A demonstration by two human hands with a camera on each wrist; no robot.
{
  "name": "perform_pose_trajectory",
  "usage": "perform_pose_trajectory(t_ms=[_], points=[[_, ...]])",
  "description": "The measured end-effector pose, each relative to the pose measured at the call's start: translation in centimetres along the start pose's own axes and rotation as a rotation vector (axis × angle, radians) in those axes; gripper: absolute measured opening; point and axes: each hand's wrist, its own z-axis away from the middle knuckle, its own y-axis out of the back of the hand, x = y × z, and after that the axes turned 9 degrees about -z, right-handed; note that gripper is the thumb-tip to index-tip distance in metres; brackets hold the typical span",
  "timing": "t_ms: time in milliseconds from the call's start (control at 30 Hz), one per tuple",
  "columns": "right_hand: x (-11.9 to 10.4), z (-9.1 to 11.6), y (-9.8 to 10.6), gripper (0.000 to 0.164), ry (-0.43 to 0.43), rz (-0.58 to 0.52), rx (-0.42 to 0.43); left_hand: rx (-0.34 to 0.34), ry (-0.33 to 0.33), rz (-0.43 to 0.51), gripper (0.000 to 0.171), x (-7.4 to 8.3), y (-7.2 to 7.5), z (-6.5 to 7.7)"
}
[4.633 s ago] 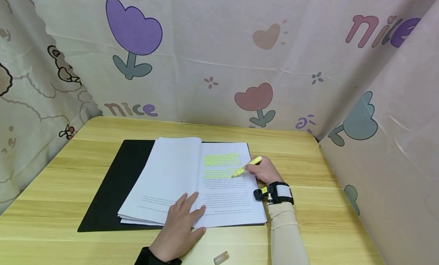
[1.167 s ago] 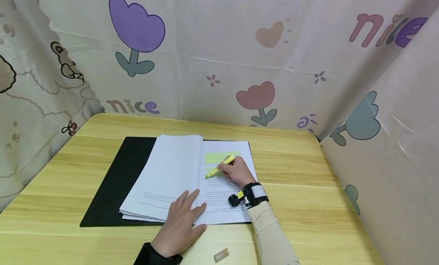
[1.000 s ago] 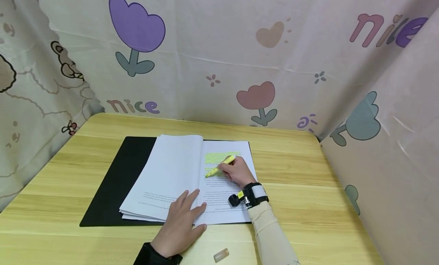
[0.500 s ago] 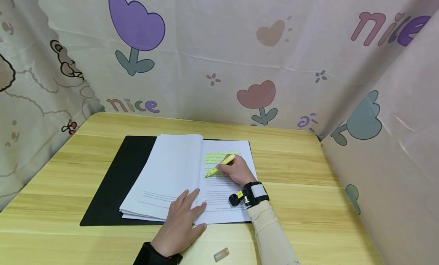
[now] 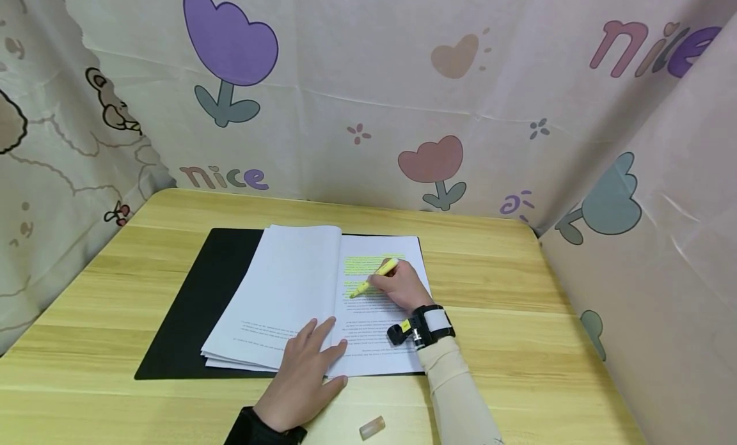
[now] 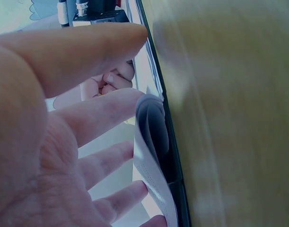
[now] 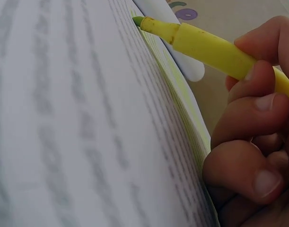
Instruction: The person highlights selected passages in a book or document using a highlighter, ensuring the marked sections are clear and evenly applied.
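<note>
My right hand point(image 5: 403, 286) pinches a yellow highlighter point(image 7: 213, 47) with its tip on the printed right page point(image 5: 380, 343), at the left end of a text line. Bands of yellow marking point(image 5: 365, 265) cover the lines above. With fingers spread and straight, my left hand point(image 5: 302, 381) rests on the open stack of paper near its fold. In the left wrist view its fingers point(image 6: 106, 163) lie along the curved edge of the left page. The turned-over left page point(image 5: 288, 285) is mostly blank, with a few printed lines near the bottom.
A black folder point(image 5: 190, 311) lies beneath the papers and extends to the left. The highlighter's translucent cap point(image 5: 372, 428) lies on the wooden table point(image 5: 489, 272) near the front. Patterned cloth point(image 5: 328, 68) hangs behind and at both sides.
Since the first frame my right hand has moved left with the highlighter, from mid-line to the line's left end. In the last half second it slid slightly right. My left hand stays in place.
</note>
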Motion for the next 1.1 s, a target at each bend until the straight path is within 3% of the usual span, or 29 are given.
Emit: perform_pose_trajectory(t_ms=[533, 1100], points=[[0.3, -0.2, 0.6, 0.023, 0.028, 0.036, 0.009, 0.0, 0.003, 0.001, 0.05, 0.1, 0.1, -0.1], [0.4, -0.2, 1.1, 0.021, -0.005, 0.024, 0.031, -0.009, 0.006, 0.016, 0.05, 0.0, 0.1, -0.1]])
